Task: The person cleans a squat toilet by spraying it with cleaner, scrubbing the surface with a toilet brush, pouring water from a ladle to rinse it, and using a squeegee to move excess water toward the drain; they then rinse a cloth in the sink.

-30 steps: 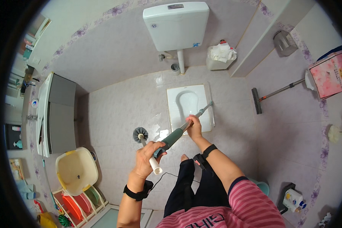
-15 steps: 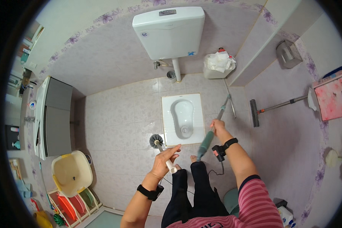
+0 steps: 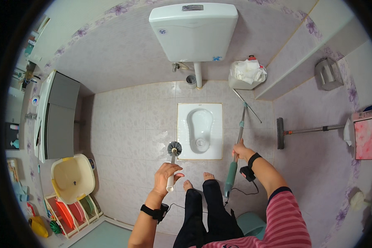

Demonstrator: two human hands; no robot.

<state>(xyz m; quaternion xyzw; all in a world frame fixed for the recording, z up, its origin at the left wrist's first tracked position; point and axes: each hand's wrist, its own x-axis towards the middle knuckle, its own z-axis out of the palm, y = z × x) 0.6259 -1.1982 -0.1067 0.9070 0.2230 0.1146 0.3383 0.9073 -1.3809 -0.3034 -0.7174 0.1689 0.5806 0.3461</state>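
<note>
A toilet brush with a white handle and grey bristles (image 3: 175, 148) is in my left hand (image 3: 165, 177), whose fingers are closed around the handle. Its bristle head shows beside the left edge of the white squat toilet (image 3: 187, 153). My right hand (image 3: 241, 151) is wrapped around the pole of a long-handled floor squeegee (image 3: 231, 175), just above its green grip. The squeegee's thin crossbar (image 3: 254, 114) lies on the floor below the waste bin. Both my wrists wear black straps with small devices and cables.
A white cistern (image 3: 194, 35) hangs over the squat toilet. Behind it stand a small grey cup (image 3: 191, 80) and a waste bin (image 3: 240, 82) of crumpled paper. A push broom (image 3: 280, 133) leans at right. A cabinet (image 3: 61, 120), cream basin (image 3: 72, 180) and basin rack stand left.
My view has shifted a little. My left hand has closed more fully on the brush, whose head is nearer the squat toilet. The squeegee's pole is steeper and its crossbar has turned.
</note>
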